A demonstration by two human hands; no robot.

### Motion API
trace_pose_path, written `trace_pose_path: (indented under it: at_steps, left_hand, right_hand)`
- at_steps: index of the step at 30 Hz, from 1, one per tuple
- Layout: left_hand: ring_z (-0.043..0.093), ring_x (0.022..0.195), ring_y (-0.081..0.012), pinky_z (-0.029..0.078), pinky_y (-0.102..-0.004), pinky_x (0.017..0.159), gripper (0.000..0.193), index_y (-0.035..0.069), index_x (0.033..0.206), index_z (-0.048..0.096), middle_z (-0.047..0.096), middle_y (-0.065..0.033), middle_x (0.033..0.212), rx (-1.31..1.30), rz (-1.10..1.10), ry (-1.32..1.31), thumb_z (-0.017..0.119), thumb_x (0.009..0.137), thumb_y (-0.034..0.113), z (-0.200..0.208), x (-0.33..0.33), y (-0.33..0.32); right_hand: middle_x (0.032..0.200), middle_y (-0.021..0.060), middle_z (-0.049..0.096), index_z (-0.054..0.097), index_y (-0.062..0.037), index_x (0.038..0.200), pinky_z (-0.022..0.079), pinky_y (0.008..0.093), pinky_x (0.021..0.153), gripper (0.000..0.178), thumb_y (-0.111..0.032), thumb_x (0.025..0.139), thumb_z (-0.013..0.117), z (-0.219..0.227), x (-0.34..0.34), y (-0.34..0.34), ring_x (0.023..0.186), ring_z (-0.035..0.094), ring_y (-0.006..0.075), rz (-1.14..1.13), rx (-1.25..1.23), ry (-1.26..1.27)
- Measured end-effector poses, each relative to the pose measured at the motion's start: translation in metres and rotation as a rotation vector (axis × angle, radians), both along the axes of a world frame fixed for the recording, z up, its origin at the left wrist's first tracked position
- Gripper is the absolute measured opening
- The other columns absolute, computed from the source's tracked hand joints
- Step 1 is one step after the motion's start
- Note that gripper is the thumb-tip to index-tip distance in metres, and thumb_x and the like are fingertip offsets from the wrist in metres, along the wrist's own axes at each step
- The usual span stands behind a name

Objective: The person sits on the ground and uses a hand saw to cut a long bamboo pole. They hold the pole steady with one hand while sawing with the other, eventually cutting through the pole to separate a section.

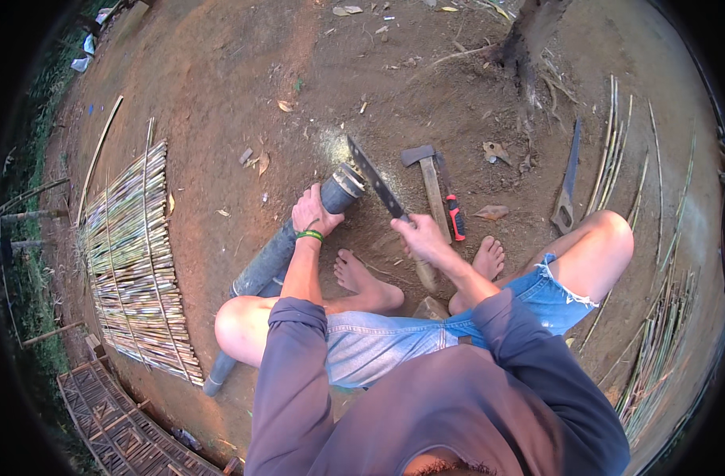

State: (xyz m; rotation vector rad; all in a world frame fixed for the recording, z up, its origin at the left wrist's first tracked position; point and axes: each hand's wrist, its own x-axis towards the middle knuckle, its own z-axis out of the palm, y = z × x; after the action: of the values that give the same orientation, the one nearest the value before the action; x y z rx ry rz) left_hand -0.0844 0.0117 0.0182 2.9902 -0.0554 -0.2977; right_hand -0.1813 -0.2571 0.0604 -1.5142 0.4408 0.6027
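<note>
My left hand (315, 213) is wrapped round a thick dark grey tube (269, 258), close to its far end. The tube slants from beside my left knee up toward the middle. At that end a pale ring shows below a dark band, and light yellowish shavings (331, 144) lie on the soil just beyond. In my right hand (423, 238) is a machete (376, 178), gripped by its handle. Its dark blade points up and left, the tip a little past the tube's end; I cannot tell whether blade and tube touch.
Right of the machete lie an axe (434, 190) and a red-and-black handled tool (455, 216). A hand saw (569, 178) rests farther right, near thin canes (656, 357). On the left is a mat of lashed sticks (136, 266). A tree trunk (529, 40) stands at the back.
</note>
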Motion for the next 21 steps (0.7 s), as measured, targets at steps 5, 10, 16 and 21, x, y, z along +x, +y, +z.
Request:
trace_pose_path:
  at_steps: [5,10,16,21]
  left_hand:
    - [0.068,0.107,-0.0336,0.054,-0.0461,0.093,0.091,0.013,0.135,0.058,0.067,-0.0121,0.115,0.025,-0.019,-0.087,0.094,0.056,0.043,0.003,-0.008,-0.010]
    - [0.069,0.106,-0.0327,0.054,-0.0455,0.093,0.090,0.013,0.134,0.060,0.068,-0.0109,0.114,0.002,0.034,-0.117,0.094,0.057,0.043,-0.002,-0.007,-0.008]
    - [0.070,0.104,-0.0335,0.056,-0.0452,0.092,0.088,0.014,0.134,0.060,0.069,-0.0112,0.115,-0.003,-0.006,-0.016,0.092,0.057,0.043,0.002,0.003,-0.006]
    - [0.071,0.106,-0.0345,0.058,-0.0472,0.092,0.091,0.015,0.136,0.060,0.070,-0.0119,0.118,-0.028,0.028,0.052,0.091,0.056,0.046,0.004,0.017,0.002]
  right_hand:
    - [0.068,0.0103,0.067,0.068,0.0043,0.100,0.054,0.0355,0.053,0.051,-0.046,0.097,0.071,-0.012,0.012,0.015,0.058,0.069,0.0199,0.136,-0.101,0.046]
    - [0.074,0.0200,0.070,0.068,0.0069,0.097,0.057,0.0432,0.069,0.046,-0.038,0.088,0.074,0.008,0.027,0.008,0.071,0.074,0.0311,0.249,-0.197,0.063]
    - [0.092,0.0299,0.071,0.068,0.0036,0.101,0.054,0.0497,0.083,0.035,-0.022,0.077,0.068,-0.017,0.049,0.010,0.092,0.070,0.0454,0.372,-0.321,0.031]
    - [0.093,0.0291,0.071,0.068,0.0036,0.101,0.055,0.0493,0.083,0.037,-0.023,0.076,0.070,-0.058,0.057,0.024,0.093,0.070,0.0454,0.344,-0.318,-0.065]
